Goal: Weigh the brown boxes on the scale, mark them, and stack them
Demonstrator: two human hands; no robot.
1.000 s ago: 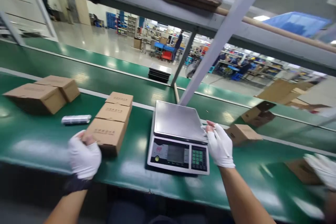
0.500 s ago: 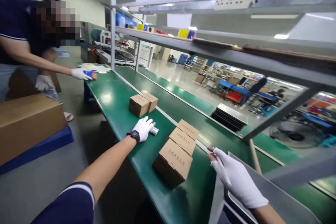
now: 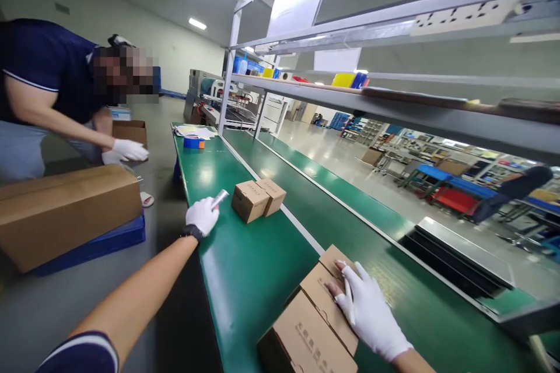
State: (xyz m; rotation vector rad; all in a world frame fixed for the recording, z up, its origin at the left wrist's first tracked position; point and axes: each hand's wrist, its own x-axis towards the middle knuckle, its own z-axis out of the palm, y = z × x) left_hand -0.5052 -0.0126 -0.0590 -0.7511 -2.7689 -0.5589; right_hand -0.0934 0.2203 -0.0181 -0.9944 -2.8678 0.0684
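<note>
My left hand (image 3: 202, 217), in a white glove with a dark watch at the wrist, is closed around a short silver cylinder (image 3: 219, 199) above the green bench's near edge. My right hand (image 3: 370, 309), gloved with bare fingertips at thumb and forefinger, is over a row of brown cardboard boxes (image 3: 306, 326), its fingers reaching across their lids. A slim white stick (image 3: 349, 302) lies between its thumb and fingers; its exact kind is unclear. Beyond my left hand, two more small cardboard boxes (image 3: 250, 201) stand side by side.
The green bench (image 3: 236, 268) runs away from me beneath a metal shelf frame (image 3: 301, 87). At its far end lie a blue tape roll (image 3: 193, 142) and papers. To the left, a co-worker (image 3: 48, 81) bends over a large carton (image 3: 65, 215). Dark stacked panels (image 3: 455, 262) are at right.
My left hand has lifted the silver cylinder off the bench. My right hand has come over the box row. The co-worker has let go of the blue tape roll and drawn back.
</note>
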